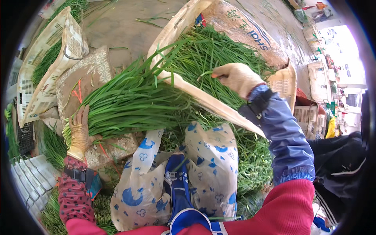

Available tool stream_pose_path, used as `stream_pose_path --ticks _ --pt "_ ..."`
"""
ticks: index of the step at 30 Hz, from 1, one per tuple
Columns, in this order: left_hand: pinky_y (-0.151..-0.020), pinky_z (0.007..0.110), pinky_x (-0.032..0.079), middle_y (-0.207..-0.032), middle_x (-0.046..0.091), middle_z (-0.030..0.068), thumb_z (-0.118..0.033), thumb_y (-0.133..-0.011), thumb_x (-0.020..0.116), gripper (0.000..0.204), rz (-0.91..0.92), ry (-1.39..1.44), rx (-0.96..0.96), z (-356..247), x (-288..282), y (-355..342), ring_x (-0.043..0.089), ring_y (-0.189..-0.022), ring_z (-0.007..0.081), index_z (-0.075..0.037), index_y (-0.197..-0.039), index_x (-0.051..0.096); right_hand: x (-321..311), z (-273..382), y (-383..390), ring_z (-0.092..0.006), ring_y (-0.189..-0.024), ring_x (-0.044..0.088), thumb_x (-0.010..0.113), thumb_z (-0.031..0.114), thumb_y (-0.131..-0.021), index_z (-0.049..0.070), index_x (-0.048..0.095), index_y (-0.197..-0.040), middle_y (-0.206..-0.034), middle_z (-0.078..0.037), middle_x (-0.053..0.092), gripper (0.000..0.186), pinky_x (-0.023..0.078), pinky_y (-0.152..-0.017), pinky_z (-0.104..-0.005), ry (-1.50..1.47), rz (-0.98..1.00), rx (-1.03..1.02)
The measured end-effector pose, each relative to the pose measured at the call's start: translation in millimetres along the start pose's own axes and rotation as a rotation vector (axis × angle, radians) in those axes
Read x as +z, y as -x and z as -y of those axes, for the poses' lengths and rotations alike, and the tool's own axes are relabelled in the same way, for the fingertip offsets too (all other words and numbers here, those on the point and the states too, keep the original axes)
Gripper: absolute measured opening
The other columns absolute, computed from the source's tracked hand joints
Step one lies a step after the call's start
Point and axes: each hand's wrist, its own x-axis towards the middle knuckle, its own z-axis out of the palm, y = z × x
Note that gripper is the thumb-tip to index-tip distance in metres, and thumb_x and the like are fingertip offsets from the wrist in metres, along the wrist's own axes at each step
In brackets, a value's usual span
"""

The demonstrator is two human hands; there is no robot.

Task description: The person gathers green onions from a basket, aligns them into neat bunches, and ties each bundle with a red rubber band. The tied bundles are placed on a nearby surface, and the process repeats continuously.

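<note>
A large bunch of garlic chives lies across a patterned board, its pale stem ends to the left and leaves to the right. My left hand, gloved, grips it near the stem ends, fingers over the top and thumb on the near side. My right hand, in a pale glove, is closed in a pinch above the loose chives heaped in a crate. A thin chive blade sticks out at its fingertips. The crate's pale rim slants between the bunch and the heap.
Red ties lie on the patterned board by the bunch. A white crate with chives stands at left, a wire rack below it. Leaf scraps pile beside my covered knees. A person in dark clothing is at right.
</note>
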Motion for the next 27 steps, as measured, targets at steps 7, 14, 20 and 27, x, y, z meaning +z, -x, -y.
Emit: stream_pose_path --ticks 7,14,20,27 --pt "-0.118 0.055 0.020 -0.156 0.034 0.0176 -0.034 -0.036 0.097 0.148 0.011 -0.050 0.059 -3 -9 1 0.032 -0.145 0.0371 -0.006 -0.159 0.020 68 -22 -108 -0.0343 -0.103 0.069 0.064 0.013 -0.089 0.026 0.069 -0.125 -0.110 -0.011 0.071 0.038 0.057 -0.085 -0.0438 0.652 0.294 -0.080" --pt "-0.120 0.052 0.023 -0.157 0.034 0.0190 -0.031 -0.034 0.098 0.148 0.054 -0.086 0.042 -6 -12 2 0.032 -0.145 0.0384 0.000 -0.156 0.020 55 -93 -114 -0.0291 -0.102 0.070 0.072 0.019 -0.088 0.020 0.077 -0.106 -0.122 -0.010 0.071 0.018 0.056 -0.091 -0.0366 -0.148 -0.387 -0.341" --pt "-0.119 0.055 0.022 -0.157 0.034 0.0174 -0.035 -0.030 0.097 0.149 -0.011 -0.075 0.071 -5 -8 3 0.031 -0.145 0.0380 -0.001 -0.155 0.022 -5 -83 -164 -0.0255 -0.100 0.072 0.060 0.047 -0.097 0.011 0.073 -0.118 -0.108 -0.016 0.075 0.044 0.053 -0.091 -0.0358 -0.396 -0.665 0.282" --pt "-0.119 0.054 0.023 -0.156 0.035 0.0183 -0.034 -0.032 0.097 0.148 0.006 -0.056 0.058 -4 -10 0 0.032 -0.145 0.0386 -0.001 -0.156 0.021 81 -5 -209 -0.0365 -0.122 0.062 0.068 0.041 -0.089 0.008 0.053 -0.141 -0.135 -0.022 0.060 0.063 0.049 -0.103 -0.0450 0.341 -0.029 0.093"
